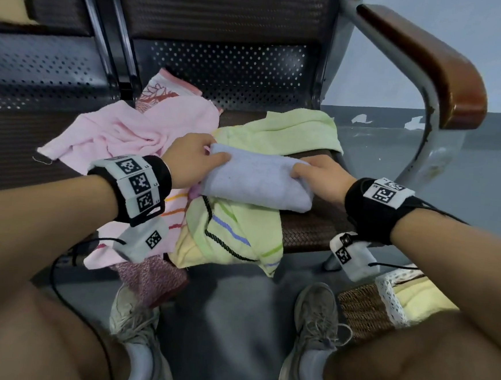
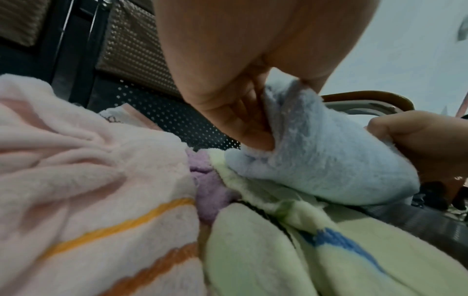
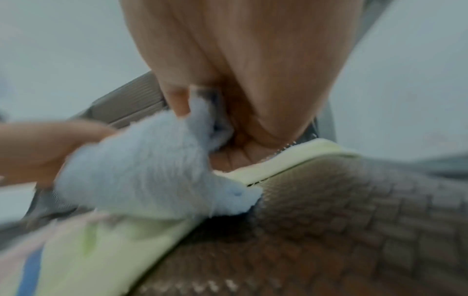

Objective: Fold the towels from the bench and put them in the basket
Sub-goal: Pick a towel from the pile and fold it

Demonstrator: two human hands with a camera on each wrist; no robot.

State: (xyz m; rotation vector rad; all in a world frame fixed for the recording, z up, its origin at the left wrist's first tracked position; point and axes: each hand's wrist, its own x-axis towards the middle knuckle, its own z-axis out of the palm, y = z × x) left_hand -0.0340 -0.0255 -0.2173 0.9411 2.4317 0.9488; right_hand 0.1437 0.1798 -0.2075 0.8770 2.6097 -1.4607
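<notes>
A folded light-blue towel (image 1: 256,182) lies across a green striped towel (image 1: 239,234) on the bench seat (image 1: 315,228). My left hand (image 1: 195,155) pinches the blue towel's left end, thumb on top, fingers under the fold (image 2: 253,120). My right hand (image 1: 319,174) grips its right end (image 3: 202,120). A crumpled pink towel (image 1: 134,132) spreads to the left. In the left wrist view the blue towel (image 2: 329,160) sits over the green towel (image 2: 278,250), with a purple towel (image 2: 210,190) and the pink towel (image 2: 88,180) beside it. The wicker basket (image 1: 365,313) stands on the floor at lower right, with a yellow towel (image 1: 423,299) inside.
The bench's brown armrest (image 1: 433,63) on a metal frame rises to the right. A perforated metal backrest (image 1: 222,70) is behind the towels. My knees and shoes (image 1: 316,324) fill the lower view over a grey floor. A red patterned cloth (image 1: 152,278) hangs off the seat's front.
</notes>
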